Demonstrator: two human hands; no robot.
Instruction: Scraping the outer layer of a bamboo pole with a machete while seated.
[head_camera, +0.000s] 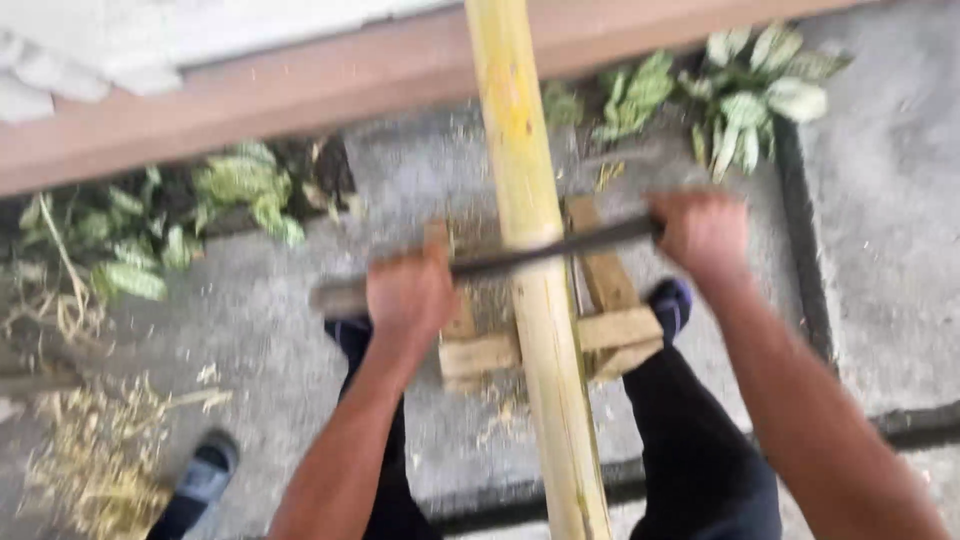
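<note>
My left hand (408, 292) is fisted tight round one end of a long dark blade (500, 262), fingers fully curled, no gap showing. My right hand (703, 232) is closed the same way on the other end, knuckles up. The blade runs across the pic, left end lower, right end higher, and its tip sticks out past my left fist as a grey blur (338, 296). Can't tell if it has handles; too much motion blur.

The blade lies across a yellow bamboo pole (530, 230), touching it approx. mid-length. The pole runs from the top edge down to the bottom edge, slightly tilted, between my two arms and between my legs. Its skin is pale yellow w/ a few darker orange flecks near the top.

The pole rests on a small wooden stand (612, 330) made of rough planks: one crosspiece under the pole, one upright slat to the right of it, another partly hidden behind my left hand. The stand sits on a grey concrete floor (880, 220).

My legs are in dark trousers, a dark blue shoe (671, 300) just right of the stand. Another foot in a grey sandal (205, 475) is near the bottom left corner of the floor, beside a heap of pale dry shavings (95, 450).

Green-and-white leafy plants (760, 85) grow along the top edge at right, more (235, 185) at left, below a reddish-brown ledge (300, 85).
</note>
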